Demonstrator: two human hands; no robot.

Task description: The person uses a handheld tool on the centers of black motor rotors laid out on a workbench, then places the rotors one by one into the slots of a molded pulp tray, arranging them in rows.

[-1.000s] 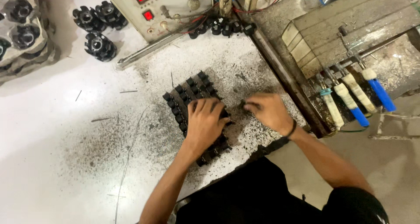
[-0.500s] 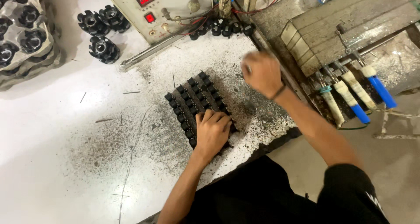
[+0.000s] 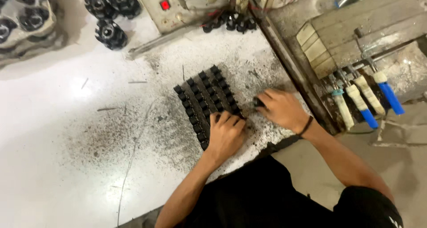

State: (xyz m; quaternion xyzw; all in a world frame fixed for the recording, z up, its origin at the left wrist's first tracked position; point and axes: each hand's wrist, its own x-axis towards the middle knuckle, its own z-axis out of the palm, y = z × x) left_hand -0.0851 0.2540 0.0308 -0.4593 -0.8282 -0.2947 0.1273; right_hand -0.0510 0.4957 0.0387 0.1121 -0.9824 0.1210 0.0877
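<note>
Since half a second ago, right hand [image 3: 282, 108] has dropped from up near the control box [image 3: 187, 5] back to the worktable [image 3: 66, 121], now lying just right of the block of small black parts [image 3: 207, 99]. Left hand [image 3: 226, 132]: flat on the block's near-right corner, palm down, fingers [image 3: 222, 119] curled loosely over the last rows, pressing rather than gripping. Right hand: knuckles up, wrist cocked toward me, fingertips pinched on one small black piece [image 3: 259, 102], held just beside the block's right edge. Block: rows packed tight, long axis running diagonally from the far-right corner to the near-left, resting on the gritty, dust-speckled patch of table. Right hand is nearer the open edge; the block lies to its left, almost touching. Also present: three black toothed wheels [image 3: 109, 14] far left; blue and white tool handles [image 3: 369, 99] racked at right, well apart.
</note>
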